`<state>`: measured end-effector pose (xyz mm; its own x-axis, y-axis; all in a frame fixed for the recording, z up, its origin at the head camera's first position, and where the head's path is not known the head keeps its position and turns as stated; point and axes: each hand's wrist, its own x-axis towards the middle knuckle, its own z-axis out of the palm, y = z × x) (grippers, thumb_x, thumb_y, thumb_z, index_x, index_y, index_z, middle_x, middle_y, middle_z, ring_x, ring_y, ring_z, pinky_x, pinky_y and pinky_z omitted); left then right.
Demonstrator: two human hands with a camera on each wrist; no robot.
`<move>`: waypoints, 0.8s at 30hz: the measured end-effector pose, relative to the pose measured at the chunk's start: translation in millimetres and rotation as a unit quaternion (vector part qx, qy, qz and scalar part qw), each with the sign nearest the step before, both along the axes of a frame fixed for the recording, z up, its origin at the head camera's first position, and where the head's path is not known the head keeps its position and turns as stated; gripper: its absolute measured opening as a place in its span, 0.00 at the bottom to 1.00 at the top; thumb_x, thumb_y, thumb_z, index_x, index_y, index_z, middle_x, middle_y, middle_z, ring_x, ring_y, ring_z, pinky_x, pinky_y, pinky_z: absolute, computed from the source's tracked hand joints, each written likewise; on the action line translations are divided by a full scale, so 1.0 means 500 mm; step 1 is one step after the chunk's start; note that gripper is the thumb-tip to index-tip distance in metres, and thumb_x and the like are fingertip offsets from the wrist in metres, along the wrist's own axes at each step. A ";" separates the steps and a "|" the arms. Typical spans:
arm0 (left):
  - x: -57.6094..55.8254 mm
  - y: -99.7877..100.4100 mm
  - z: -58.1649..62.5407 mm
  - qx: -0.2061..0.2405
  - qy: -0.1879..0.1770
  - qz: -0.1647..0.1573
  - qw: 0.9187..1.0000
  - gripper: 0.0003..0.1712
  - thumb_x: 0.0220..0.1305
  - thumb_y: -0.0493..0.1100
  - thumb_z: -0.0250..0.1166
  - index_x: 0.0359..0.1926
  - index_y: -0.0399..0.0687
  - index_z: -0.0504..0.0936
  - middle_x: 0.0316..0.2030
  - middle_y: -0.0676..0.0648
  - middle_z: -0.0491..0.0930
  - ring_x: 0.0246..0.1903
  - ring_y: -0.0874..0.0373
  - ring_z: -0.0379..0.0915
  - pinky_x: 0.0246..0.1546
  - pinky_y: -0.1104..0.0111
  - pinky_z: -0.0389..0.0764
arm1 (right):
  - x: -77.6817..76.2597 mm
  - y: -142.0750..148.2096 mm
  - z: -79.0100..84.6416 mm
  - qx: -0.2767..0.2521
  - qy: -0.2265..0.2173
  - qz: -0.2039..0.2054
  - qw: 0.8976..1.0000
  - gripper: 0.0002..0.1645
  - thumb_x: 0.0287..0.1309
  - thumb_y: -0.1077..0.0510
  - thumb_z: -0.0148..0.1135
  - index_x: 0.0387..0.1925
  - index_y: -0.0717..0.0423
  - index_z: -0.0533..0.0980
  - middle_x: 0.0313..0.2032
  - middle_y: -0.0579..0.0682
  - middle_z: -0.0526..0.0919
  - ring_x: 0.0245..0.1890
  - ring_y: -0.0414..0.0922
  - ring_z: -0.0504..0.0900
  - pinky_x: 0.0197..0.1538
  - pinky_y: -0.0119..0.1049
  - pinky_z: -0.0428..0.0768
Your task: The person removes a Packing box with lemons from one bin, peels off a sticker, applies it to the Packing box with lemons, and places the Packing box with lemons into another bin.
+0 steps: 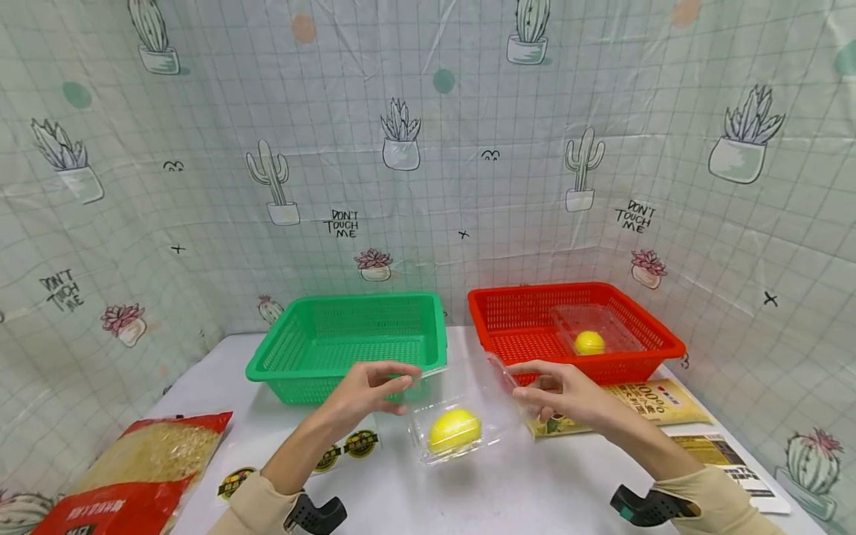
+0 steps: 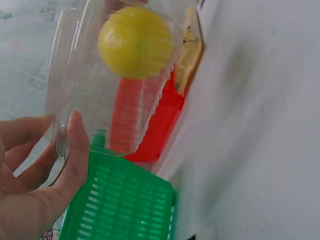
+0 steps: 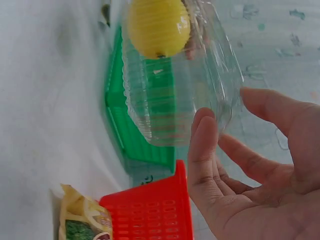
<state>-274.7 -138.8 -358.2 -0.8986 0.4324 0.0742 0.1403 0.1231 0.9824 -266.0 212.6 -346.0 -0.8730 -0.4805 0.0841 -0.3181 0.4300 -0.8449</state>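
A clear plastic box [image 1: 428, 455] is held up over the white table, between both hands. Inside it lies a yellow lemon [image 1: 455, 431]. My left hand [image 1: 377, 386] pinches the box's left edge between thumb and fingers, which the left wrist view shows close up. On the opposite side, my right hand [image 1: 558, 390] grips the other edge; in the right wrist view its thumb and fingers [image 3: 204, 145] are on either side of the clear rim. Beyond the hands stand a green basket [image 1: 348, 299] and a red basket [image 1: 535, 291].
The red basket contains another clear box [image 1: 618, 331] with a yellow lemon [image 1: 589, 342]. A yellow packet [image 1: 658, 401] lies beside it, with a printed flat pack [image 1: 729, 468] nearer. At left is a red-and-clear bag [image 1: 137, 468], near several round stickers [image 1: 361, 443].
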 end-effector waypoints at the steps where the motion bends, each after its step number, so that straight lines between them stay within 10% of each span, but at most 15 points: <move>1: 0.001 -0.002 -0.004 -0.001 -0.002 0.000 1.000 0.22 0.68 0.45 0.63 0.59 0.38 0.79 0.63 0.39 0.74 0.57 0.53 0.75 0.44 0.60 0.85 | 0.002 0.000 -0.004 -0.004 -0.002 0.005 1.000 0.33 0.63 0.51 0.64 0.66 0.59 0.68 0.35 0.56 0.84 0.29 0.47 0.81 0.35 0.40 0.85; 14: -0.001 -0.008 -0.022 -0.019 0.013 -0.029 0.999 0.23 0.69 0.45 0.62 0.59 0.36 0.78 0.64 0.36 0.72 0.62 0.44 0.69 0.43 0.60 0.85 | 0.019 -0.007 -0.032 -0.025 -0.027 0.065 0.997 0.39 0.63 0.55 0.65 0.71 0.59 0.61 0.43 0.60 0.80 0.26 0.48 0.85 0.31 0.39 0.85; 24: 0.007 -0.017 -0.036 -0.022 0.012 0.001 1.000 0.24 0.68 0.45 0.63 0.57 0.32 0.77 0.62 0.34 0.73 0.50 0.60 0.77 0.44 0.61 0.85 | 0.029 -0.022 -0.052 -0.038 -0.055 0.099 0.993 0.41 0.63 0.56 0.64 0.73 0.57 0.59 0.49 0.67 0.77 0.28 0.46 0.86 0.31 0.40 0.86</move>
<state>-271.0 -147.4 -375.9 -0.8981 0.4332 0.0760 0.1630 0.1674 0.9723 -251.7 201.4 -371.9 -0.7679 -0.6395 0.0367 -0.2947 0.3018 -0.9067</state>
